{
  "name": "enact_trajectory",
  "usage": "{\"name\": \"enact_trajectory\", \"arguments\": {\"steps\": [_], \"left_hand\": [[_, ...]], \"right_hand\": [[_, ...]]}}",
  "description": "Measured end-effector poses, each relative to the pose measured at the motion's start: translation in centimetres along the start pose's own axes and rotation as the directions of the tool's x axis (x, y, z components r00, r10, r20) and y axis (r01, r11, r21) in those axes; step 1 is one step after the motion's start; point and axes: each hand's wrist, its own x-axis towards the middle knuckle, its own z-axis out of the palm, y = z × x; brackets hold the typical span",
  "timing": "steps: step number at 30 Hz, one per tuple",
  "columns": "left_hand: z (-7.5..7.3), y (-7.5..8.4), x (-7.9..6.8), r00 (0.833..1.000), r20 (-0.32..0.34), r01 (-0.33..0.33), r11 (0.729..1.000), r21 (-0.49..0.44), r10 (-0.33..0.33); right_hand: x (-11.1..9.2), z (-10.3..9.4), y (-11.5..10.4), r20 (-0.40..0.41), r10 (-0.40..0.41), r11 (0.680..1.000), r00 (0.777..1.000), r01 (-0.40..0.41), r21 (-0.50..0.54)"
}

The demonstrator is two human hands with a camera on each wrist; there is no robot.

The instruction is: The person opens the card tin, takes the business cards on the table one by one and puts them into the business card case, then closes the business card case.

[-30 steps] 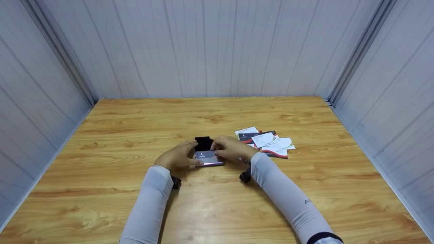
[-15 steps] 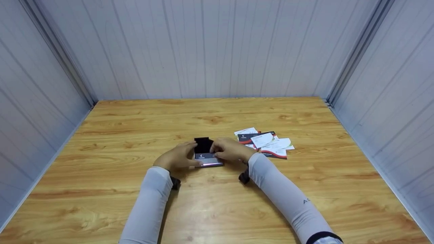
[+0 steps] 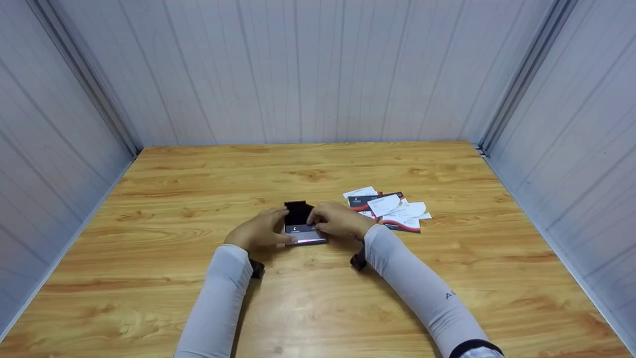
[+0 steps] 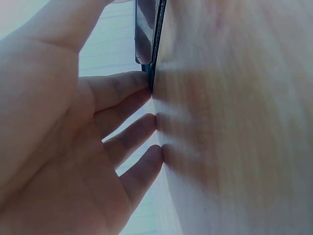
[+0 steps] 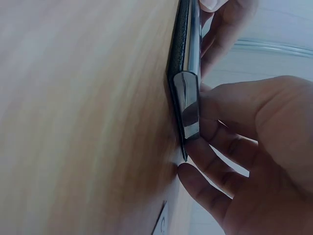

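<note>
A business card case (image 3: 311, 241) with a shiny metal body lies on the table, its black flap (image 3: 296, 213) folded back away from me. A dark grey business card (image 3: 297, 229) with a white logo shows at its opening, the near part tucked under the metal front. My left hand (image 3: 257, 230) holds the case at its left side, thumb at the front corner and fingertips by the flap. At the right end, my right hand (image 3: 340, 219) has thumb and curled forefinger pinching at the card's edge. In the right wrist view the thumb lies over the metal case (image 5: 188, 100).
Right of the hands, a loose spread of white, black and red business cards (image 3: 392, 211) lies on the wooden table (image 3: 318, 298). Pale panel walls (image 3: 318, 74) enclose the table at the back and both sides.
The card has slid towards me, deeper under the metal front, with the right hand's fingers following slightly. The left hand stays in place. Little differs over the last half second.
</note>
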Motion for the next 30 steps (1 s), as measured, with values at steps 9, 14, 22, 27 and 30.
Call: {"name": "enact_trajectory", "arguments": {"steps": [9,14,22,27,30], "left_hand": [[0.0,-0.1,0.0,1.0,0.001,-0.009,1.0,0.004,0.009],[0.0,-0.2,0.1,1.0,0.003,-0.015,1.0,0.013,0.015],[0.0,-0.1,-0.1,1.0,0.001,-0.01,1.0,-0.004,0.01],[0.0,-0.1,-0.1,1.0,0.005,-0.007,1.0,-0.021,0.007],[0.0,-0.1,-0.2,1.0,0.006,0.006,1.0,-0.027,-0.006]], "right_hand": [[-0.9,-0.7,0.0,0.001,0.002,0.998,1.0,-0.002,0.056],[-1.9,-1.7,1.0,-0.041,0.015,0.994,0.999,-0.011,0.105],[-4.6,-3.7,3.4,-0.112,0.125,0.982,0.986,-0.106,0.158],[-6.4,-4.9,4.7,-0.146,0.242,0.958,0.959,-0.212,0.195],[-7.3,-5.5,5.5,-0.155,0.292,0.942,0.944,-0.255,0.22]]}}
